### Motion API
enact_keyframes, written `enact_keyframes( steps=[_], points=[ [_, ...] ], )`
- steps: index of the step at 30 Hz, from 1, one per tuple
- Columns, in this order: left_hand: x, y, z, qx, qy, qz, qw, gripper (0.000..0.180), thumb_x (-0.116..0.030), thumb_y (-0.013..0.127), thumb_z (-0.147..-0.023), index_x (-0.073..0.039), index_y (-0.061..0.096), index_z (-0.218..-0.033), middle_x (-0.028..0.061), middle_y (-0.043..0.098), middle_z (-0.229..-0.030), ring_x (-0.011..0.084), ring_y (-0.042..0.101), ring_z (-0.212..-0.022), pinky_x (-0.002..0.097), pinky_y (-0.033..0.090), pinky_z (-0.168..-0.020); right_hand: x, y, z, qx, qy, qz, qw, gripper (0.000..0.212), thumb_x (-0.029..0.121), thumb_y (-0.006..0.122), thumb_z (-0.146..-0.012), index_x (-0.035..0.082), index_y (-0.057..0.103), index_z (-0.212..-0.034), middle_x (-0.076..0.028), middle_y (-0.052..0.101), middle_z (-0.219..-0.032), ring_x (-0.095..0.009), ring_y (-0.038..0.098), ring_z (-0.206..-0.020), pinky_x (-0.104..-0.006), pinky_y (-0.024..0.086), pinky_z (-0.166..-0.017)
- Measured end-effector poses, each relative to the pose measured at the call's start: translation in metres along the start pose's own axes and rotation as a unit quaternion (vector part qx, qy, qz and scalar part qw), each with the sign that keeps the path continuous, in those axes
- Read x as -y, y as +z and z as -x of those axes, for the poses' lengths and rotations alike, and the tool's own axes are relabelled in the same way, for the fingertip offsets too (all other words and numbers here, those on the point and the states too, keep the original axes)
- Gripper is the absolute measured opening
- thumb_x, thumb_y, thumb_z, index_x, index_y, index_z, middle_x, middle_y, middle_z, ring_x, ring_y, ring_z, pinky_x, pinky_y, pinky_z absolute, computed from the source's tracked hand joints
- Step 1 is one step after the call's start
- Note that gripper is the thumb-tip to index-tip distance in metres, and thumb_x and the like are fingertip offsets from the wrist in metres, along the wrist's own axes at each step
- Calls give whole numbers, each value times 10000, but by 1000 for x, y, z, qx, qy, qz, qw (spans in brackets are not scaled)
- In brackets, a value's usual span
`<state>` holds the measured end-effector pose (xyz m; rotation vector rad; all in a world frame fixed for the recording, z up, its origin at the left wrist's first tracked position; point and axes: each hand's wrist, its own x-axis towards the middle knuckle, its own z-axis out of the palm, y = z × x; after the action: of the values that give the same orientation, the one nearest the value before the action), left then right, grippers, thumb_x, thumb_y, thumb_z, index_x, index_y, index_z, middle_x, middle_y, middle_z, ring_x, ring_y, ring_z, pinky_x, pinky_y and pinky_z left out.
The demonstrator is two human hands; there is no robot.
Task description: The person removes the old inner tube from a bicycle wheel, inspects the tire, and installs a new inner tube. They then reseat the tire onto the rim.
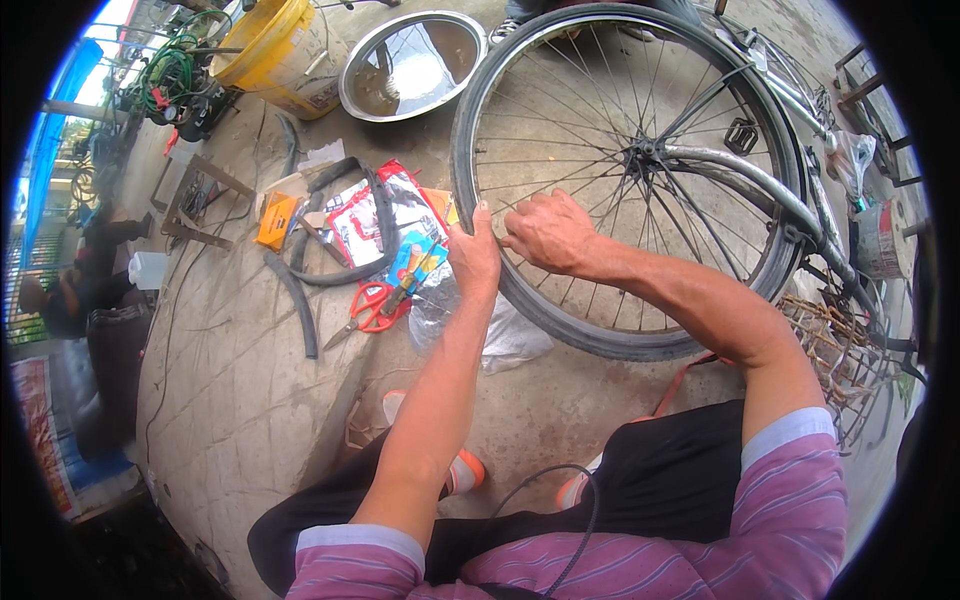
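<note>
In front of me a bicycle wheel stands tilted, with a black tyre (630,344), thin spokes and a dark hub (643,157). My left hand (474,255) is closed round the tyre at its near left side, thumb up along the outer edge. Just right of it, my right hand (553,234) is curled in a fist against the inner edge of the tyre and rim. Whatever lies in its fingers is hidden. Silver frame tubes (800,208) run from the hub to the right, past a black pedal (741,136).
Left of the wheel lie cut black rubber tubing (385,225), red-handled scissors (376,308), an orange box (276,220) and foil packets (350,225). Behind are a water-filled metal basin (352,102) and a yellow bucket (262,50). Another person's shoe (504,30) shows behind the wheel.
</note>
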<state>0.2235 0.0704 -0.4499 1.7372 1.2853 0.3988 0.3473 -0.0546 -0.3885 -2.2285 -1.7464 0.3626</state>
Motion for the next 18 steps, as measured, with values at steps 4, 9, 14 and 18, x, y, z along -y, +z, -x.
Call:
enact_keyframes(
  steps=[4,9,14,18],
  points=[
    [5,6,13,-28,18,44,998,739,-597,628,-1062,129,681,-1189,363,729,-1079,509,710,-1065,548,526,-945,-2,2,3,-26,-8,1,1000,322,391,709,-1013,76,744,-954,-126,747,-965,-330,727,-1023,-504,501,-881],
    [24,7,4,-15,52,164,985,665,-561,632,-1088,102,682,-1097,213,708,-873,343,671,-833,482,522,-810,2,-4,-3,6,-2,3,1000,336,406,703,-1015,77,760,-978,-140,770,-1004,-341,734,-1058,-515,504,-891],
    [22,4,9,13,54,210,976,575,-515,640,-1109,56,684,-1054,92,667,-810,198,599,-750,402,507,-717,-4,4,-1,-18,-12,6,1000,328,399,712,-1008,79,749,-944,-132,760,-960,-340,744,-993,-508,519,-859],
    [21,3,9,25,69,226,971,544,-485,659,-1106,57,682,-1068,80,662,-816,176,590,-756,392,506,-710,-4,4,1,-24,-13,5,1000,324,395,708,-1005,81,752,-938,-134,757,-941,-343,746,-972,-506,519,-869]
  ],
)
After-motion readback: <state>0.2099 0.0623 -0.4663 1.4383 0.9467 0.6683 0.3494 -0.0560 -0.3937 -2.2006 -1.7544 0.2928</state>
